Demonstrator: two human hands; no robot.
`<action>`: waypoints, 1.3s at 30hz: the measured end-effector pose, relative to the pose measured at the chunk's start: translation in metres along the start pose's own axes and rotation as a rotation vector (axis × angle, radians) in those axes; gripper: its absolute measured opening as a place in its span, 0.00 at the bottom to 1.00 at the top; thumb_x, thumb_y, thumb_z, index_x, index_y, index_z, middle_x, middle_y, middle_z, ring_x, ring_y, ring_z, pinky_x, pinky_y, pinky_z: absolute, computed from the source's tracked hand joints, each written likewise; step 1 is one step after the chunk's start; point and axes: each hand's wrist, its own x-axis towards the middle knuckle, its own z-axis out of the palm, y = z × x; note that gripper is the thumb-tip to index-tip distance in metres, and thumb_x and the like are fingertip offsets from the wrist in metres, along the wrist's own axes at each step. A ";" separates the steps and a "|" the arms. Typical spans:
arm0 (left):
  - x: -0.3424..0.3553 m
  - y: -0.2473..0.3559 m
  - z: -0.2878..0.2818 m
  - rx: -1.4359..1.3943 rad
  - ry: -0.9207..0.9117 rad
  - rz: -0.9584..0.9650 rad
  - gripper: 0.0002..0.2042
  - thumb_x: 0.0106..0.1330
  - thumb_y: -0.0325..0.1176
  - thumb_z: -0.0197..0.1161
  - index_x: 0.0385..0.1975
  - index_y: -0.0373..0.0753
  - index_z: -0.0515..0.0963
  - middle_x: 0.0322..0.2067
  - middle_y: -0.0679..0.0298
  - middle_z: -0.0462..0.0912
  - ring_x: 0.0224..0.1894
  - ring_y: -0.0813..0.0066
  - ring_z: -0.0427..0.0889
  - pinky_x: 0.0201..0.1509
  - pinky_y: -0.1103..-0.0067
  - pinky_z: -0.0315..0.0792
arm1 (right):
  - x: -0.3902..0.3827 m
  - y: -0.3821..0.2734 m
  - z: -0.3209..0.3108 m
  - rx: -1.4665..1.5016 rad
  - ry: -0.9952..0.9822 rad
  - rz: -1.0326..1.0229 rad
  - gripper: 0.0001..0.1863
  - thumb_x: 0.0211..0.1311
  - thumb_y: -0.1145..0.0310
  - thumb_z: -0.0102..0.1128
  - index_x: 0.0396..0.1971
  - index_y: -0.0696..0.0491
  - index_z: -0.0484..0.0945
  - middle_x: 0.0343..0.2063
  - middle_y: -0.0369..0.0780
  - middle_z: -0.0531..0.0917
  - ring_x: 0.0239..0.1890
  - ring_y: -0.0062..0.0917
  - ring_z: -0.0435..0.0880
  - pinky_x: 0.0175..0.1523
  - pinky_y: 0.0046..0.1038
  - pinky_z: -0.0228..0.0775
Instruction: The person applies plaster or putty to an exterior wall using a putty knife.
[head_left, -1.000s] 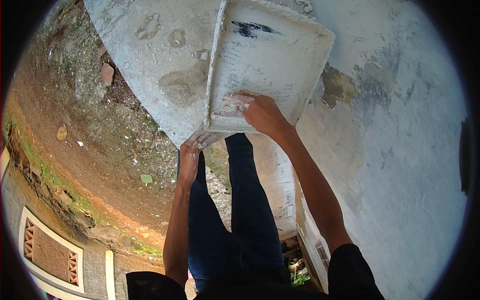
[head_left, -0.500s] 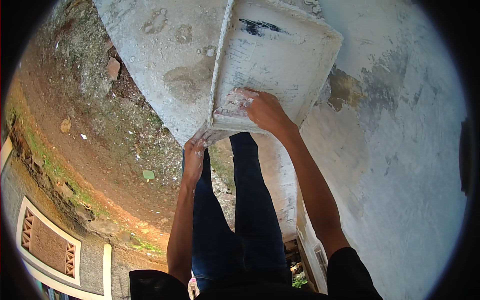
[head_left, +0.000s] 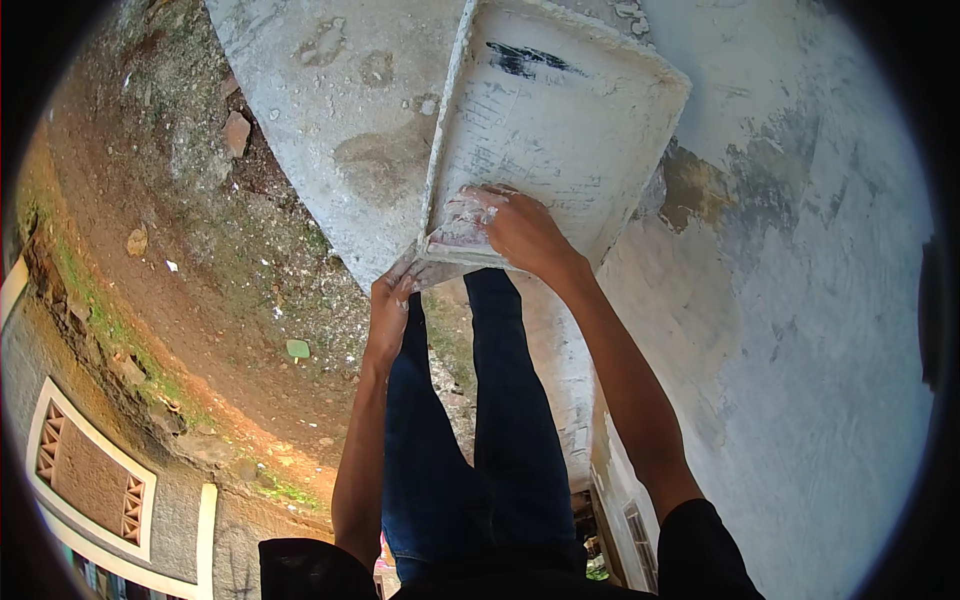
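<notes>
A shallow rectangular tray, pale and crusted with dried paste along its rim, lies tilted in front of me. My left hand is closed at its near left corner, with whitish smears on the fingers. Inside the tray, over that same corner, my right hand is bent down with curled fingers, also coated in white paste. Under these fingers is a flat, pinkish-white, paste-smeared piece; its exact kind is hidden by the hand and the paste. A dark streak marks the tray's far part.
A grey concrete ledge with damp patches runs beneath the tray. On the right rises a wall with patchy white plaster. Down to the left are soil and gravel with stones, and a building with a framed panel.
My right hand has shifted very slightly within the tray's near left corner. The whole view has moved a little; my left hand stays at the corner.
</notes>
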 end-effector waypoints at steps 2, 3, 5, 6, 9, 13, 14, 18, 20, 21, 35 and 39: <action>-0.001 0.001 0.003 0.023 0.000 0.006 0.20 0.66 0.23 0.48 0.58 0.24 0.65 0.53 0.53 0.75 0.54 0.70 0.74 0.60 0.77 0.64 | 0.002 0.005 0.004 -0.004 0.065 -0.070 0.24 0.59 0.73 0.53 0.58 0.52 0.68 0.51 0.50 0.76 0.52 0.46 0.72 0.60 0.39 0.62; -0.001 0.001 0.004 0.022 -0.002 0.013 0.20 0.66 0.23 0.48 0.58 0.24 0.65 0.53 0.53 0.75 0.54 0.70 0.74 0.60 0.77 0.64 | 0.004 0.006 0.003 -0.008 0.070 -0.073 0.24 0.59 0.73 0.53 0.58 0.52 0.68 0.51 0.50 0.76 0.52 0.46 0.72 0.60 0.39 0.62; -0.001 0.000 0.007 -0.019 0.004 0.023 0.20 0.66 0.23 0.47 0.58 0.24 0.65 0.53 0.53 0.75 0.53 0.70 0.74 0.60 0.77 0.65 | 0.008 0.009 -0.001 0.008 0.073 -0.132 0.24 0.58 0.73 0.53 0.58 0.53 0.68 0.52 0.51 0.75 0.54 0.47 0.71 0.62 0.39 0.60; -0.001 -0.002 0.005 -0.018 0.005 0.025 0.20 0.66 0.23 0.47 0.58 0.24 0.65 0.53 0.53 0.75 0.53 0.70 0.74 0.60 0.77 0.65 | 0.009 0.007 -0.003 0.008 0.075 -0.135 0.24 0.58 0.73 0.53 0.58 0.53 0.68 0.52 0.51 0.75 0.54 0.47 0.71 0.62 0.39 0.60; 0.000 -0.004 -0.001 -0.002 -0.028 0.046 0.20 0.66 0.23 0.47 0.58 0.24 0.65 0.53 0.53 0.75 0.54 0.70 0.74 0.60 0.77 0.65 | 0.010 0.005 -0.014 0.058 0.057 -0.116 0.25 0.58 0.73 0.52 0.58 0.54 0.68 0.53 0.52 0.73 0.53 0.47 0.71 0.62 0.40 0.59; 0.000 -0.005 -0.002 0.013 -0.026 0.027 0.20 0.67 0.23 0.46 0.58 0.25 0.65 0.52 0.54 0.75 0.53 0.69 0.74 0.60 0.76 0.65 | 0.003 0.024 -0.030 -0.068 0.082 -0.074 0.26 0.57 0.74 0.52 0.59 0.55 0.67 0.47 0.55 0.76 0.50 0.46 0.73 0.58 0.39 0.62; 0.002 -0.006 -0.002 0.015 -0.025 0.034 0.20 0.67 0.23 0.46 0.58 0.26 0.65 0.52 0.54 0.76 0.53 0.69 0.75 0.60 0.77 0.64 | -0.001 0.032 -0.033 -0.085 0.204 -0.101 0.26 0.57 0.74 0.52 0.59 0.56 0.66 0.43 0.56 0.78 0.47 0.46 0.75 0.56 0.38 0.64; 0.003 -0.002 -0.008 0.078 -0.026 0.022 0.20 0.68 0.24 0.47 0.59 0.26 0.65 0.52 0.54 0.76 0.53 0.70 0.75 0.60 0.77 0.65 | -0.018 0.029 -0.070 0.058 0.187 0.136 0.26 0.57 0.74 0.54 0.57 0.62 0.65 0.36 0.55 0.80 0.37 0.46 0.80 0.44 0.32 0.71; 0.000 0.003 -0.001 0.073 -0.014 0.011 0.20 0.68 0.24 0.46 0.59 0.26 0.64 0.52 0.53 0.76 0.53 0.70 0.75 0.60 0.77 0.65 | -0.022 0.048 -0.070 0.072 0.304 0.111 0.26 0.58 0.73 0.54 0.57 0.62 0.65 0.36 0.57 0.79 0.38 0.49 0.78 0.45 0.36 0.69; 0.000 0.005 0.002 0.072 0.000 0.006 0.20 0.68 0.23 0.46 0.60 0.27 0.64 0.52 0.53 0.75 0.53 0.70 0.75 0.60 0.77 0.65 | -0.020 0.053 -0.070 0.090 0.424 0.081 0.25 0.58 0.71 0.55 0.57 0.61 0.66 0.36 0.58 0.78 0.39 0.53 0.76 0.47 0.41 0.68; 0.010 0.024 0.026 0.148 0.027 0.005 0.22 0.65 0.20 0.45 0.61 0.27 0.62 0.53 0.52 0.74 0.55 0.71 0.73 0.60 0.77 0.64 | 0.017 0.029 -0.007 0.395 0.540 0.385 0.23 0.58 0.74 0.54 0.54 0.63 0.67 0.40 0.57 0.80 0.44 0.48 0.79 0.51 0.35 0.68; 0.012 0.029 0.020 0.250 0.050 0.054 0.21 0.64 0.21 0.46 0.58 0.26 0.64 0.52 0.52 0.75 0.54 0.70 0.73 0.60 0.76 0.65 | 0.002 0.020 0.002 0.389 0.457 0.306 0.22 0.59 0.72 0.53 0.53 0.65 0.66 0.32 0.58 0.80 0.37 0.52 0.79 0.43 0.40 0.71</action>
